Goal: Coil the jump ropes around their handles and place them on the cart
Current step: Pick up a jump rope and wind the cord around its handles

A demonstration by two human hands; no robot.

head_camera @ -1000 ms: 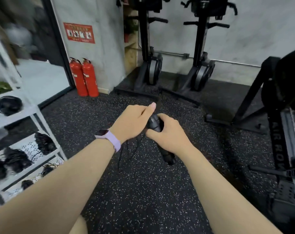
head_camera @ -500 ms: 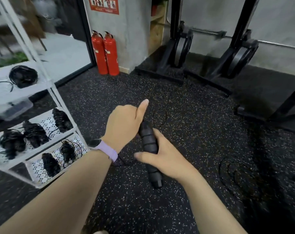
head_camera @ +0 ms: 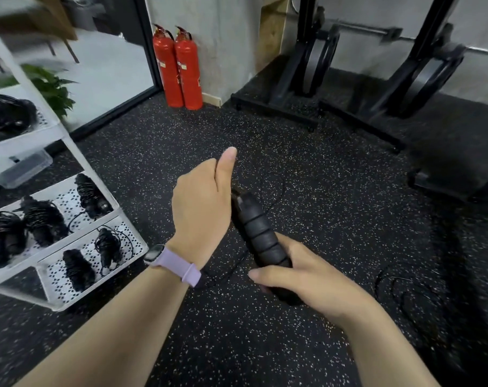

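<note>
Since the earlier frame the handle (head_camera: 261, 236) has been tilted further toward the upper left, its lower end clamped in the right hand (head_camera: 307, 277), while the left hand (head_camera: 202, 205), just beside its free top, is closed around what seems the thin rope (head_camera: 273, 196).

A dark rubber floor (head_camera: 307, 169) with pale speckles carries everything. At the left stands a white cart (head_camera: 69, 152) with perforated shelves; coiled jump ropes (head_camera: 44, 222) lie on its middle and lower shelves, and another dark bundle (head_camera: 8, 113), blurred but probably rope too, sits on the top one. Two red fire extinguishers (head_camera: 178, 68) stand at the far wall. A loose black rope (head_camera: 404, 289) lies on the floor at the right.
</note>
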